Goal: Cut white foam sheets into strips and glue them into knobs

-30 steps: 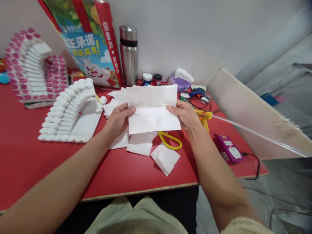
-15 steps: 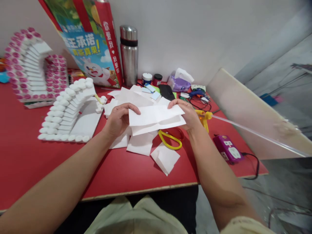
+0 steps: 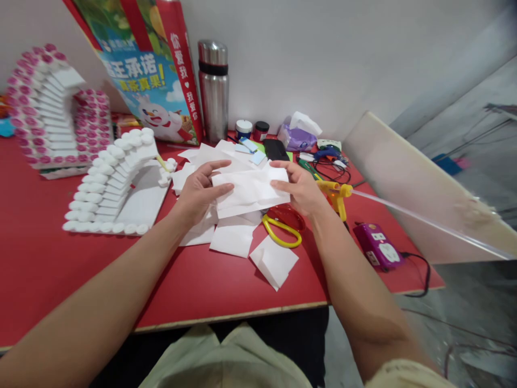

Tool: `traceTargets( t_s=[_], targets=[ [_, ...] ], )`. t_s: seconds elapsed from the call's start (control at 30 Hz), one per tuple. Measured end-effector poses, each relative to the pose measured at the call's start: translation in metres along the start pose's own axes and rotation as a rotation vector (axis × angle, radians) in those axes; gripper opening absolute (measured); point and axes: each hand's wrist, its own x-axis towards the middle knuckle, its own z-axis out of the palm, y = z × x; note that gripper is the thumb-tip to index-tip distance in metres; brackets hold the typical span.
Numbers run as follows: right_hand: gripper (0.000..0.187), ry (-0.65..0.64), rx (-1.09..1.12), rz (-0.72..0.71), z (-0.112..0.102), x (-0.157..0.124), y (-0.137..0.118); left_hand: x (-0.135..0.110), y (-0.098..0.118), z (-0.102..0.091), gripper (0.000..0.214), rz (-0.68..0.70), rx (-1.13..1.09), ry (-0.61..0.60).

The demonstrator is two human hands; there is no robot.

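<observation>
Red table [image 3: 242, 291] runs across your front. Shopping bag [image 3: 139, 75], tall and printed, stands upright at the back wall; its mouth is out of frame, contents not visible. Pink-dotted model [image 3: 26, 116] and white stair model [image 3: 100, 186] stand to the left. Steel flask [image 3: 214, 102] is upright just beside the bag, cap on.

Both your hands are over the table's middle, at opposite ends of one piece of folded paper [image 3: 252, 195]. Left hand [image 3: 197, 193]: thumb lies flat on the near face of the paper; index finger reaches along the upper edge, tip well clear of the thumb's. Right hand [image 3: 302, 188]: thumb presses the near face, index finger above it near the top edge, a gap between the two tips. Your remaining fingers appear to support the paper from behind, though it partly hides them. The folded paper is held above the loose white sheets [image 3: 231, 238].

Purple tissue pack [image 3: 298, 140] sits at the back, one white tissue [image 3: 306, 123] sticking out of its top. Yellow-and-red scissors [image 3: 287, 246] lie below your right hand. White-lidded jar [image 3: 243, 129] and dark-lidded jar [image 3: 260, 132] stand side by side, closed.
</observation>
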Motion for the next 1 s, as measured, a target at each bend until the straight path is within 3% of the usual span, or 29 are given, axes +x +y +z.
traceTargets(
  t_s=[0.1, 0.23, 0.37, 0.5, 0.6, 0.7, 0.8, 0.87, 0.93, 1.0],
  targets=[
    [0.062, -0.001, 0.051, 0.037, -0.001, 0.001, -0.001, 0.0, 0.002, -0.001, 0.044, -0.105, -0.027, -0.018],
    [0.05, -0.03, 0.065, 0.063, 0.0, -0.001, -0.002, 0.002, 0.001, 0.0, 0.024, -0.107, -0.066, 0.021],
    [0.046, -0.025, 0.022, -0.015, 0.006, -0.002, 0.003, 0.005, -0.006, 0.001, 0.024, -0.06, -0.106, 0.057],
    [0.052, 0.004, -0.047, -0.033, 0.012, -0.002, 0.008, 0.003, -0.011, 0.001, 0.021, 0.013, 0.073, 0.112],
    [0.055, -0.018, -0.039, -0.01, 0.012, -0.003, 0.006, -0.001, -0.006, 0.003, 0.039, 0.105, 0.143, 0.142],
    [0.069, -0.003, -0.036, -0.013, 0.009, -0.003, 0.004, -0.005, 0.002, 0.006, 0.063, 0.153, 0.143, 0.096],
    [0.096, 0.042, -0.022, -0.05, 0.006, -0.003, 0.003, -0.006, 0.004, 0.007, 0.054, 0.108, 0.169, 0.06],
    [0.103, 0.047, -0.016, -0.065, 0.004, -0.003, 0.002, -0.006, 0.001, 0.005, 0.046, 0.085, 0.18, 0.063],
    [0.099, 0.022, -0.032, -0.058, 0.004, -0.004, 0.002, -0.005, -0.003, 0.001, 0.039, 0.073, 0.178, 0.04],
    [0.082, -0.025, -0.065, -0.054, 0.003, -0.006, 0.001, -0.004, -0.005, -0.002, 0.031, 0.09, 0.213, -0.003]
  ],
)
